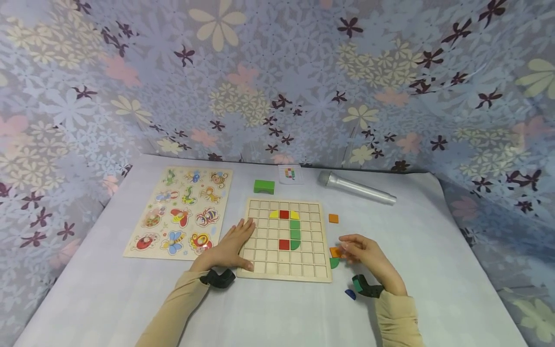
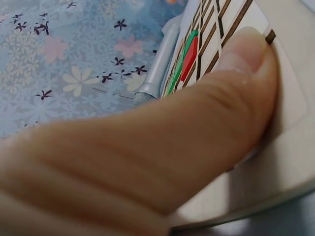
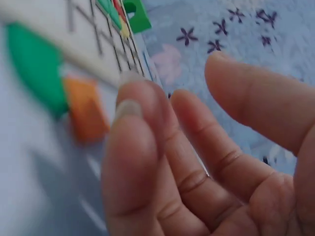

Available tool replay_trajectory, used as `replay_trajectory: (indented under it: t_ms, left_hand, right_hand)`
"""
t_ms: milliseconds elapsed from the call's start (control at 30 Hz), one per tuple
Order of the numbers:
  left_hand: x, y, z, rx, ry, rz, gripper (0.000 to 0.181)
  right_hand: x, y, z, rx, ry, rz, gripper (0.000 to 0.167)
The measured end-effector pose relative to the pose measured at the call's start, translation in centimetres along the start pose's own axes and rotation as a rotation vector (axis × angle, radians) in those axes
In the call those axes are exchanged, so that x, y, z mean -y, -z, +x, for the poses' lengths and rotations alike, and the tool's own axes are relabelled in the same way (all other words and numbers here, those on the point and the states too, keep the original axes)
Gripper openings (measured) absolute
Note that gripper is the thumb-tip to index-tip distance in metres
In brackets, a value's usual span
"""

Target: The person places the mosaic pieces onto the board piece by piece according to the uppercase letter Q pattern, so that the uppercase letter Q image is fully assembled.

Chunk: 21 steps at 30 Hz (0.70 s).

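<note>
My left hand [image 1: 231, 246] rests on the left edge of a wooden grid board [image 1: 269, 267], fingers spread; the left wrist view shows its thumb [image 2: 211, 108] on the rim. In the grid sit red squares [image 1: 284, 215], yellow corner pieces [image 1: 274, 214], green squares [image 1: 295, 234] and a green quarter-round [image 1: 295, 245]. Right of the board, my right hand [image 1: 367, 253] hovers with loosely bent fingers, thumb apart and nothing between them. Beside its fingertips lie an orange square [image 3: 86, 110] and a green quarter-round [image 3: 34, 69] on the table.
Another orange square [image 1: 333, 218] lies farther back, and a blue half-round [image 1: 350, 294] nearer me. Behind the board are a green block [image 1: 264, 186], a pattern card [image 1: 291, 174] and a silver microphone [image 1: 360, 188]. An insect puzzle board [image 1: 179, 212] lies left.
</note>
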<state>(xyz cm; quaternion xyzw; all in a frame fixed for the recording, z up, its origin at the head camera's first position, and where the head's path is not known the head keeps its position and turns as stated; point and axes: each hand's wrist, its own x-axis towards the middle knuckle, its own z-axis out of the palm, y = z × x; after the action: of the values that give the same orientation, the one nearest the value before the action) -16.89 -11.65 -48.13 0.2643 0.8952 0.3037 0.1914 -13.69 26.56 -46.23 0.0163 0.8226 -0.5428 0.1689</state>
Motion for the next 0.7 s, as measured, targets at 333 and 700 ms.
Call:
replay_trajectory:
  t_ms: [333,700]
  left_hand:
    - [0.3,0.0,-0.1,0.004,-0.021,0.015,0.116]
    - [0.1,0.1,0.0,0.003,-0.027,0.014,0.117]
  right_hand:
    - [-3.5,-3.3,-7.9,-0.177,-0.247,0.112,0.039]
    - [-2.6,-5.2,-4.6,-0.288,-0.070,0.051,0.042]
